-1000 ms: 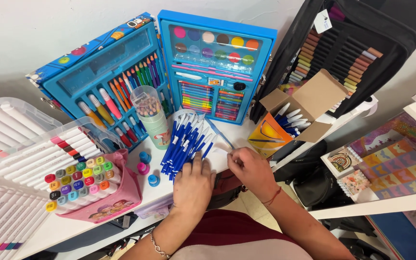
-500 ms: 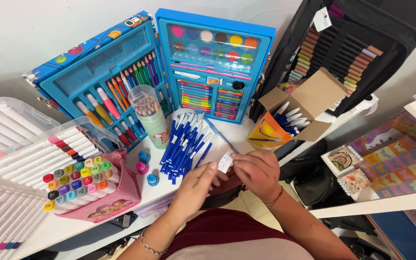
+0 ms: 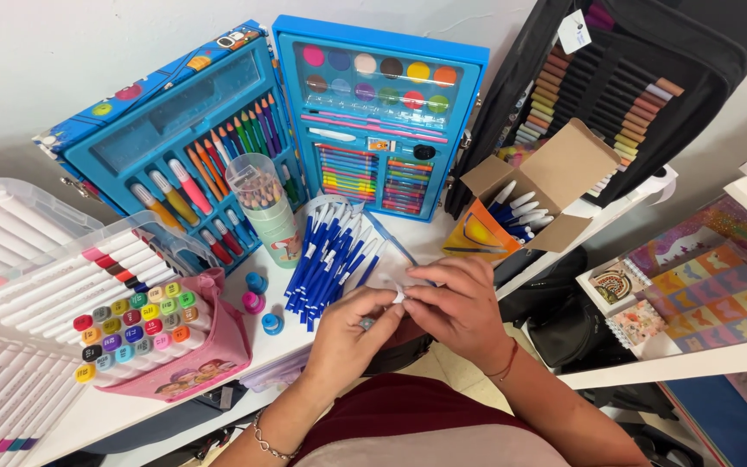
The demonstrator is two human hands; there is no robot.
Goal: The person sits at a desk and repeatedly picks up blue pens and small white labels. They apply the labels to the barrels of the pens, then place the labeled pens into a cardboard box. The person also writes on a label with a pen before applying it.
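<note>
Far to the left of the hands sit clear plastic trays of white-barrelled markers (image 3: 19, 251), then a pink pouch packed with colour-capped markers (image 3: 144, 333), with three small loose caps (image 3: 261, 303) on the white tabletop (image 3: 114, 406) between pouch and hands. Just ahead of the left hand (image 3: 347, 337) lies a fanned heap of blue-and-white ballpoint pens (image 3: 330, 259), and beyond it a clear tube of pencils (image 3: 261, 203) stands before an open blue art-set case (image 3: 373, 112). Both hands meet at the table's near edge, fingertips pinched together on a small white scrap (image 3: 398, 297), probably paper or tape; the left hand wears a dark ring. The right hand (image 3: 464, 307) curls over the scrap from the other side. A steady two-sided pinch, held low over the table, looks best for such a slight piece. To the right an open cardboard box of pens (image 3: 538, 186) crowds close, so free room is mostly toward the body
</note>
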